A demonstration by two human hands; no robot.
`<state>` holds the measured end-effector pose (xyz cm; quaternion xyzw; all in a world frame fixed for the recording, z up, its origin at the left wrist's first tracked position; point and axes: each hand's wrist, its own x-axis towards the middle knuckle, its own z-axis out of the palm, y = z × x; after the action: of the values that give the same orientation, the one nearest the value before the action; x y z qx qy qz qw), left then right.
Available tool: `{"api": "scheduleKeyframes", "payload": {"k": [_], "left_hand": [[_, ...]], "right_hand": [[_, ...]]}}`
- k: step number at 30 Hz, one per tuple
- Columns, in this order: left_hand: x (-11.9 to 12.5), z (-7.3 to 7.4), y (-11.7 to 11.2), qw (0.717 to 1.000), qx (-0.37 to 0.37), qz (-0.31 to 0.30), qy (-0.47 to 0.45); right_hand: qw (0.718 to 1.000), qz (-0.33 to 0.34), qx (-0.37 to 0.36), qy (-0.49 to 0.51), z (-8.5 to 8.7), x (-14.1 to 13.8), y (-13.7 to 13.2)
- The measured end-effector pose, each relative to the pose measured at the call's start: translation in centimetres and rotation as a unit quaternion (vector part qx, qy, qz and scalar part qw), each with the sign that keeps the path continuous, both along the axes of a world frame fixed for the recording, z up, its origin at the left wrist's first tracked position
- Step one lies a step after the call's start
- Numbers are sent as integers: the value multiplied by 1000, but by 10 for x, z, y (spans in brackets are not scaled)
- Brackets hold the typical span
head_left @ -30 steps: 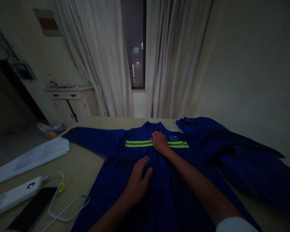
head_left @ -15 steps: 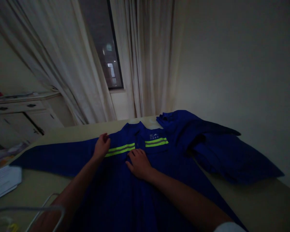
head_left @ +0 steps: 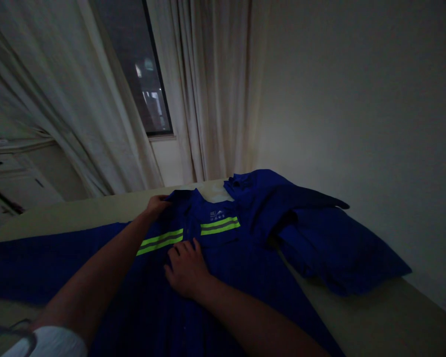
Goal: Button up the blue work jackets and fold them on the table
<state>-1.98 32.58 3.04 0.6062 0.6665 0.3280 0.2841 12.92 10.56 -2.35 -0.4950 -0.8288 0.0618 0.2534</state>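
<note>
A dark blue work jacket (head_left: 223,267) with yellow-green reflective strips lies front up on the table, one sleeve stretched to the left. My left hand (head_left: 158,205) has reached the left side of the jacket's collar (head_left: 185,197), its fingers closed on the fabric there. Below the reflective strip (head_left: 220,226), my right hand (head_left: 187,267) rests on the jacket front near the middle closure, fingers bent slightly and apart. White print shows on the chest above the strip.
More blue clothing (head_left: 330,243) lies bunched on the right side of the table (head_left: 379,317), near the wall. Pale curtains (head_left: 223,99) hang beside a dark window behind. A cabinet (head_left: 26,168) stands at the far left. A blurred thin cord or wire crosses the lower left corner.
My left hand has moved from the shoulder up to the collar, which is pulled slightly. My right hand remains on the jacket front. The view has turned slightly to the right.
</note>
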Motion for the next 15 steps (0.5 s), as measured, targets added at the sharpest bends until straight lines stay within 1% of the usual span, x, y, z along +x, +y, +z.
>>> {"api": "scheduleKeyframes", "payload": {"k": [2, 3, 4, 5, 6, 7, 8, 9, 10, 11, 12, 13, 14, 15], "left_hand": [[-14, 8, -8, 998, -18, -42, -40], [-24, 12, -13, 995, -24, -80, -54], [-35, 18, -19, 989, -26, -130, -58], [-46, 23, -25, 980, -28, -193, -45], [-56, 29, -30, 964, -31, -262, -11], [-64, 35, -35, 943, -38, -328, 43], [-69, 39, -39, 917, -48, -381, 108], [-71, 40, -43, 891, -56, -418, 166], [-68, 39, -48, 875, -50, -436, 207], [-61, 33, -53, 872, -26, -432, 229], [-51, 24, -59, 879, 13, -412, 239], [-40, 12, -66, 890, 60, -382, 240], [-28, -3, -73, 898, 99, -351, 246], [-17, -17, -80, 897, 111, -336, 266]], "right_hand": [[1000, 1, 5, -3, 0, 1, 0], [1000, -1, 11, -5, 0, 1, 0], [1000, -3, 19, -7, 1, 1, 1], [999, -5, 30, -11, 1, 1, 1], [999, -5, 45, -16, 2, 0, 1], [998, 3, 64, -24, 3, -1, 1], [995, 18, 87, -34, 5, -3, 1], [992, 41, 112, -44, 8, -5, 0], [987, 64, 137, -51, 10, -7, -1], [982, 85, 159, -54, 13, -9, -2], [978, 98, 175, -50, 15, -9, -3], [977, 97, 185, -39, 17, -9, -4], [979, 81, 187, -24, 19, -7, -4], [982, 53, 183, -8, 19, -3, -3]]}}
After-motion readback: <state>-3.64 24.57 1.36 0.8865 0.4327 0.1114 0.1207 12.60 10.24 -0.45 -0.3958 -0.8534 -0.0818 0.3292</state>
